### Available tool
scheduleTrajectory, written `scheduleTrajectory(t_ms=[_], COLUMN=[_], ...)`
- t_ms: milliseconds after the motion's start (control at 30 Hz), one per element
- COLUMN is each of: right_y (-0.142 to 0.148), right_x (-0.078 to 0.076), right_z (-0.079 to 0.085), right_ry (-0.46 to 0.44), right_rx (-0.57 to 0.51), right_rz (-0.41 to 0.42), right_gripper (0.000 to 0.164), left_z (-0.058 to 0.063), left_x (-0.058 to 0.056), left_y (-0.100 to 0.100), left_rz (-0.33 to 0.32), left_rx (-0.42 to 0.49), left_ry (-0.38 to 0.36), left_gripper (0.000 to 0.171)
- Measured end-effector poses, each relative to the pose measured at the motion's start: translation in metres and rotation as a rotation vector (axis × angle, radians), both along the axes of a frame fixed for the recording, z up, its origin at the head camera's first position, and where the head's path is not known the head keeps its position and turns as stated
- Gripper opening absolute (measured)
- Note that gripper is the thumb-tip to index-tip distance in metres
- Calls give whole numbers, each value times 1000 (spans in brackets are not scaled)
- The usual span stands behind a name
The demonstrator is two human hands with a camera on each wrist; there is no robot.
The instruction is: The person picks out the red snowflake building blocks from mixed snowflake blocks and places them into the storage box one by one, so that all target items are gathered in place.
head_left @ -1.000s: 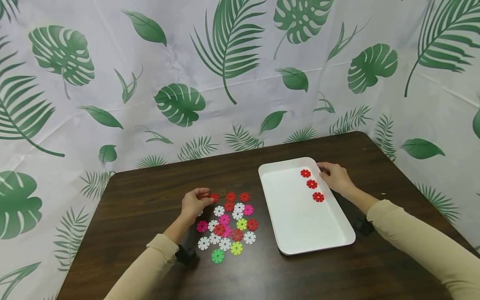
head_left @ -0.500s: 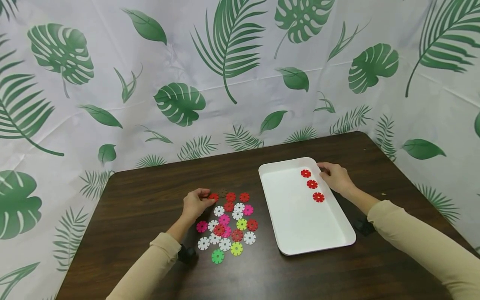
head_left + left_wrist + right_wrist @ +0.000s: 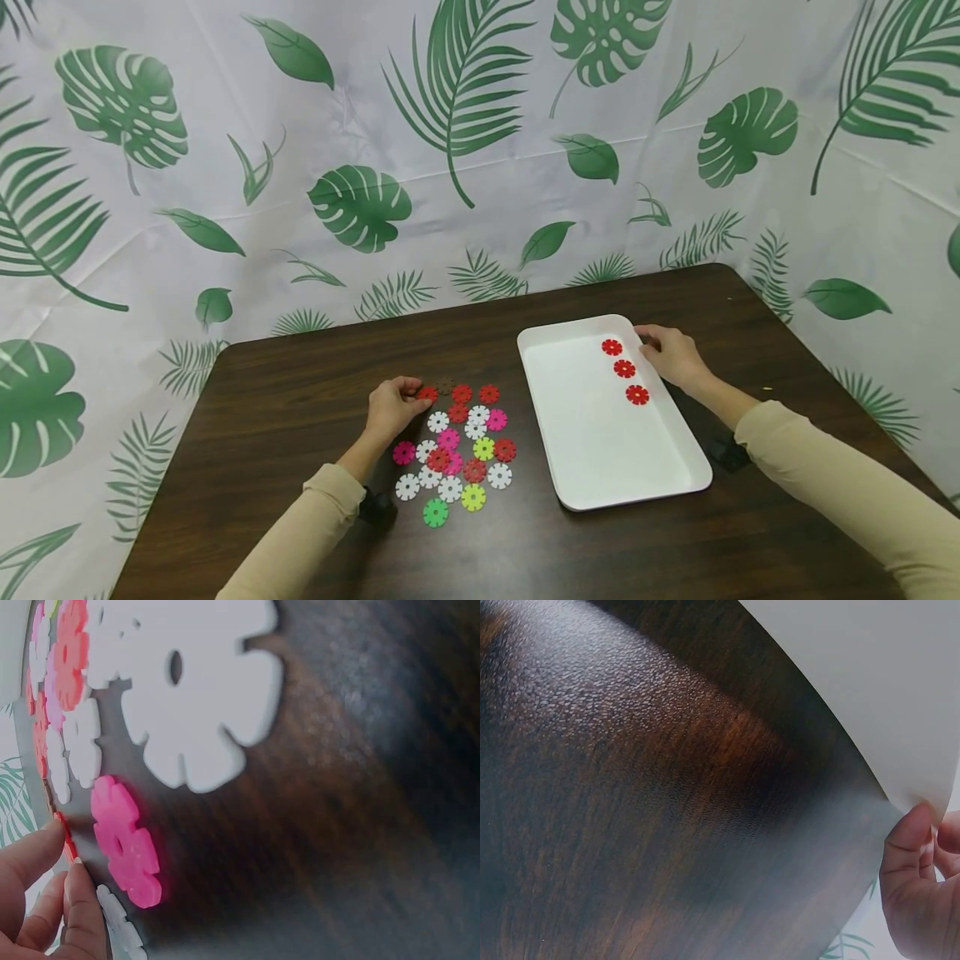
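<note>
My left hand (image 3: 388,410) pinches a red notched plastic disc (image 3: 428,394) at the far left of a loose group of similar discs. In the left wrist view, thumb and fingertips close on the edge of that red disc (image 3: 67,838), near a pink disc (image 3: 127,844) and a large white one (image 3: 199,697). At the right, my right hand (image 3: 672,358) grips the far right side of a white tray (image 3: 600,442); the right wrist view has the thumb against the tray's wall (image 3: 885,690), its other fingers partly hidden. Three red discs (image 3: 624,368) lie in a row inside the tray.
The group also holds white, pink, yellow, red and brown discs, some overlapping, with a green disc (image 3: 436,512) nearest me. A dark wooden table (image 3: 300,425) carries everything. A leaf-patterned cloth (image 3: 480,167) hangs behind it.
My left hand has shifted very slightly to the right, its fingers at the same red disc. The right hand, the tray and the other discs have stayed in place.
</note>
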State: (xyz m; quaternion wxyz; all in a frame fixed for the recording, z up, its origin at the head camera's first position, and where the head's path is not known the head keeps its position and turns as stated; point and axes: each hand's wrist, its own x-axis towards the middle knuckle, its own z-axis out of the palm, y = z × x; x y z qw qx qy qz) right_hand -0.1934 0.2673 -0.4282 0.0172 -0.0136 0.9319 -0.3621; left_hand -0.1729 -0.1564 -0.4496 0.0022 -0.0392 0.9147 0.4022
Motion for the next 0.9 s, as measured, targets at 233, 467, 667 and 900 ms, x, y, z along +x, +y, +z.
scheduleTrajectory(t_ms=[233,467,667,900], right_y=[0,0,0,1], right_x=[0,-1,-1,-1], right_z=[0,0,0,-1], right_ry=[2,8,11,14], right_rx=[1,5,8,9], right_rz=[3,0,1,2], right_gripper=[42,41,41,41], left_z=[1,0,-1,-1], left_x=[0,0,-1,-1], left_y=[1,1,1,2], left_rz=[-5,-1,-1,-2], left_rx=[-14,-14,-18,-18], left_ry=[13,7,8,8], left_gripper=[30,26,24,24])
